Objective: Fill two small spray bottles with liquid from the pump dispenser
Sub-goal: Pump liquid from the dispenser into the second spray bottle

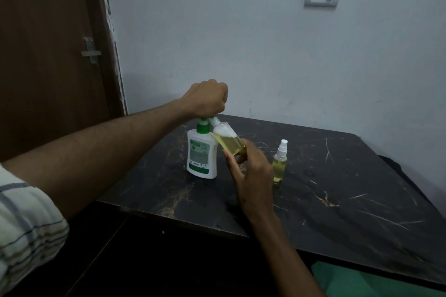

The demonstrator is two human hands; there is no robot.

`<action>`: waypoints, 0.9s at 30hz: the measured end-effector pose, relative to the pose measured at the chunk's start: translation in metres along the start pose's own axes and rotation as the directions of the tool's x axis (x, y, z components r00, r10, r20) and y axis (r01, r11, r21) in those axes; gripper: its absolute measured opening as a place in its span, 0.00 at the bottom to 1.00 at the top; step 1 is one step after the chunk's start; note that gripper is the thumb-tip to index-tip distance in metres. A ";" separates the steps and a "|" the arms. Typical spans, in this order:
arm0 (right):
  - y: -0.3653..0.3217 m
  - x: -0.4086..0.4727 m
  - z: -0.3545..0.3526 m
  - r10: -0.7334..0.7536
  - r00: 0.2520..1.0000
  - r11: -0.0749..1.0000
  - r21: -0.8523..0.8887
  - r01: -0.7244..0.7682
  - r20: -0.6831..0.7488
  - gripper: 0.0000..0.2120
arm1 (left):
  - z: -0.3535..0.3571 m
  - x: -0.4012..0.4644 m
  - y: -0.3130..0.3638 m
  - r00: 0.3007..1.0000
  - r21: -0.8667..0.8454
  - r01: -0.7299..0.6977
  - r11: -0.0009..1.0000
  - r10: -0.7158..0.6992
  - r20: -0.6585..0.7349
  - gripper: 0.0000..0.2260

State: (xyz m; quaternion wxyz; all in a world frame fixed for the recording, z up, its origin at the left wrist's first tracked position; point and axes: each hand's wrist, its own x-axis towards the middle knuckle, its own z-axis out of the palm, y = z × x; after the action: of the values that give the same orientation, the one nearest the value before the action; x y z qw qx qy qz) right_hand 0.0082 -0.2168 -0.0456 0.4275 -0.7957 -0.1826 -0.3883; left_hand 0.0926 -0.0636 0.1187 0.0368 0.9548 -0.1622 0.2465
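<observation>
- Left hand (207,99): fingers clenched over the pump head of the white dispenser (201,152), which stands on the bench (337,200); likely stiff, steady.
- Right hand (251,171): fingers grasping the base of a tilted open bottle (229,140), mouth at the spout, yellow liquid and foam inside; probably light, slippery.
- Capped spray bottle (280,161): upright, near, filled.

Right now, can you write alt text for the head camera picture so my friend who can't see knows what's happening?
A person's left hand presses the green pump of a white dispenser while the right hand tilts a small open bottle, partly full of yellow liquid, up to its spout. A capped spray bottle of yellow liquid stands nearby on the dark marble table.
</observation>
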 end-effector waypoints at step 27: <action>0.001 0.000 0.002 -0.024 1.000 1.000 -0.011 0.024 -0.004 0.23 | 0.006 0.001 0.000 1.000 0.016 0.011 1.000 -0.011 0.017 0.13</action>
State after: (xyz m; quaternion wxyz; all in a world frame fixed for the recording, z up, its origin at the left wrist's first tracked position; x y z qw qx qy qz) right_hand 0.0101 -0.2158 -0.0471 0.4189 -0.7950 -0.1891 -0.3959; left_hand 0.0959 -0.0645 0.1140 0.0289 0.9579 -0.1554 0.2397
